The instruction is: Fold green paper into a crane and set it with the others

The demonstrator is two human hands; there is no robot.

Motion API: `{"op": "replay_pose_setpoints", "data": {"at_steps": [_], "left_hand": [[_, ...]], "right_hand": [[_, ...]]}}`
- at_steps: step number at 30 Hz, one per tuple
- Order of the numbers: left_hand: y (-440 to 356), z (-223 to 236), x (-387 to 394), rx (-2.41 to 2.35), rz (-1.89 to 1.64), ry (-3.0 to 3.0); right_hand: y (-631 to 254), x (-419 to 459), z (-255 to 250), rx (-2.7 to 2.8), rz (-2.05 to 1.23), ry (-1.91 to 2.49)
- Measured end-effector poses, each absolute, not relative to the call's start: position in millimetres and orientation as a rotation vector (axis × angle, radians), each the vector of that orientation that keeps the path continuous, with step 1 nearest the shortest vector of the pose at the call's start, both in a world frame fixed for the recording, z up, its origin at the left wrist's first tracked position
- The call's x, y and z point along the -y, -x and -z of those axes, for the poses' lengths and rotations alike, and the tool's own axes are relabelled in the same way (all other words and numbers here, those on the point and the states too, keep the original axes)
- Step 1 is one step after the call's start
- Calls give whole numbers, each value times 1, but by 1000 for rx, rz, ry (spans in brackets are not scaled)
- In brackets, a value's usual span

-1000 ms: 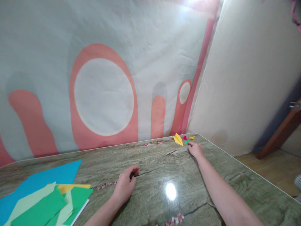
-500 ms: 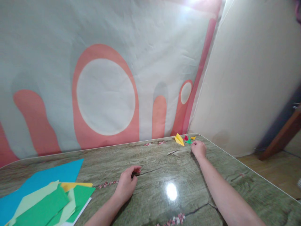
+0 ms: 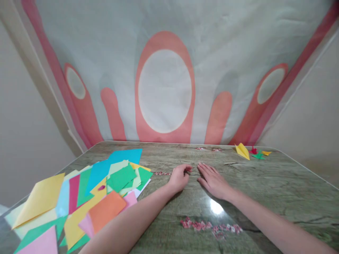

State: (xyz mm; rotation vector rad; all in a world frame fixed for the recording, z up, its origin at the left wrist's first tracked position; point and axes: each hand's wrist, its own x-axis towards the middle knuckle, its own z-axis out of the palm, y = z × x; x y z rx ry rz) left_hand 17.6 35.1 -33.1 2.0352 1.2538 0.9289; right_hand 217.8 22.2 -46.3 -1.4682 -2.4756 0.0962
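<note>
My left hand [image 3: 180, 178] rests on the wood-patterned table [image 3: 164, 218], fingers loosely curved and the thumb apart, with nothing in it. Just to its right, my right hand [image 3: 213, 181] lies palm down with fingers stretched out and holds nothing. The hands are close but not touching. At the far right corner sit a yellow paper plane [image 3: 242, 151], a small red folded paper figure [image 3: 253, 150], a green folded paper figure [image 3: 259, 155] and a small yellow folded piece [image 3: 266, 153]. Beyond my left forearm, green paper [image 3: 122, 178] lies on a spread of coloured sheets.
The sheets on the left include blue paper [image 3: 127, 155], orange paper [image 3: 107, 210] and a large yellow sheet [image 3: 42, 194], overlapping each other. Behind the table hangs a grey cloth with pink shapes [image 3: 165, 137]. Light walls [image 3: 312, 116] flank the table.
My right hand has left the green folded figure in the far corner and come back beside my left hand, its fingers now spread. The view has turned left, showing more coloured paper.
</note>
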Motion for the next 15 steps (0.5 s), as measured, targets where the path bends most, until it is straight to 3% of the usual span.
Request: {"op": "replay_pose_setpoints", "data": {"at_steps": [6,15], "left_hand": [[-17,24,-39,-1222,-883,-1965],[26,-18,-16,-1155,-582,-2234]], "right_hand": [[-194,32,37,2588,-162,1255],[-186,46,27,2614,-245,1200]]}}
